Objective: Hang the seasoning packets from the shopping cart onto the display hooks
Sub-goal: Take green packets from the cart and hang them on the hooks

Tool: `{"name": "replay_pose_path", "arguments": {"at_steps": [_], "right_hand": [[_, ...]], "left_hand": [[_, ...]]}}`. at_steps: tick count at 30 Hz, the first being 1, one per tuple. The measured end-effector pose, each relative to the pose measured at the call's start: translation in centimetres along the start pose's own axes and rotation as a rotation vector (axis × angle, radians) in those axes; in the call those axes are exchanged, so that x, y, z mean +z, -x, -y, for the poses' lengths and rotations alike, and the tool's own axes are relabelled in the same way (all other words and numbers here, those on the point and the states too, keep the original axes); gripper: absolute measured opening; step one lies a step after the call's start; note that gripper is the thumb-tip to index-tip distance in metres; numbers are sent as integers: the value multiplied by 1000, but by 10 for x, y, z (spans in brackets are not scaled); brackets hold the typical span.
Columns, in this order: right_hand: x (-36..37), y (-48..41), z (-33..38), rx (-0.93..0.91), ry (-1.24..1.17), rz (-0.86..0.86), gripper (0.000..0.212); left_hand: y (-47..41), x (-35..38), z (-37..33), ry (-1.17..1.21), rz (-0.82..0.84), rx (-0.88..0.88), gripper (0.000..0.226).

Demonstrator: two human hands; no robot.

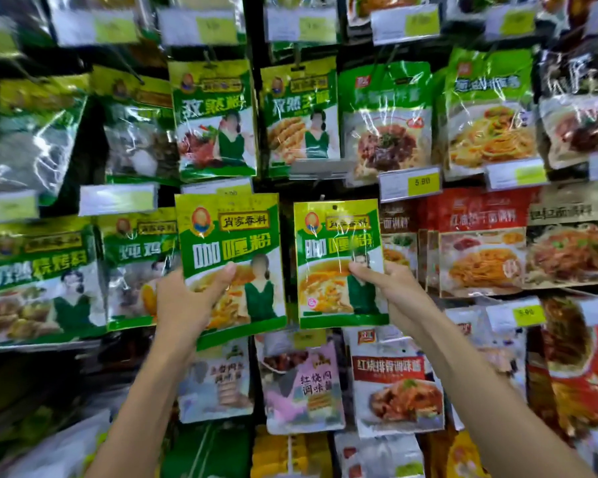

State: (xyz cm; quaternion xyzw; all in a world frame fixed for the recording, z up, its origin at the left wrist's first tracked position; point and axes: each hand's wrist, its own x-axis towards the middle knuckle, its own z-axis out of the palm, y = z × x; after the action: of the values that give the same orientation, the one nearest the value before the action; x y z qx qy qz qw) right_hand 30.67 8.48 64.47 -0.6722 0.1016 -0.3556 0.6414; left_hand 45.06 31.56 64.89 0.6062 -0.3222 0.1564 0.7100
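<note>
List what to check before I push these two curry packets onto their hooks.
1. Grip of left hand on left curry packet: ok.
2. Grip of right hand on right curry packet: ok.
3. Both packets upright, fronts facing out: ok.
4. Right packet's hang hole visible at its top: ok.
5. Left packet's hole visible: cannot tell, blurred.
6. Free hook lined up with either hole: cannot tell, none clearly seen.

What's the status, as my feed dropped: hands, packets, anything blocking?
Left hand grips left packet. Right hand grips right packet. Both held up, not clearly hooked. Nothing blocking seen.
</note>
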Motion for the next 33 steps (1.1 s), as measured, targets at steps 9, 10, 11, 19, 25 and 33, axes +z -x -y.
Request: {"name": "replay_pose_path", "arguments": {"at_steps": [9, 10, 11, 19, 25, 33], "right_hand": [[12, -38, 11, -26, -36, -8, 13], [11, -41, 9, -18, -34, -12, 13], [11, -44, 8, -7, -37, -16, 13], [23, -85, -1, 96, 26, -107, 50], [33, -115, -12, 90, 84, -213, 74], [39, -119, -18, 44, 281, -284, 57]], "left_hand": [[-11, -17, 6, -20, -33, 12, 45], [-11, -16, 5, -23, -29, 9, 45], [-11, -15, 5, -18, -22, 4, 46], [-18, 5, 3, 15, 3, 17, 23], [-29, 15, 11, 10, -27, 25, 17], [-26, 16, 10, 21, -7, 41, 16]]}}
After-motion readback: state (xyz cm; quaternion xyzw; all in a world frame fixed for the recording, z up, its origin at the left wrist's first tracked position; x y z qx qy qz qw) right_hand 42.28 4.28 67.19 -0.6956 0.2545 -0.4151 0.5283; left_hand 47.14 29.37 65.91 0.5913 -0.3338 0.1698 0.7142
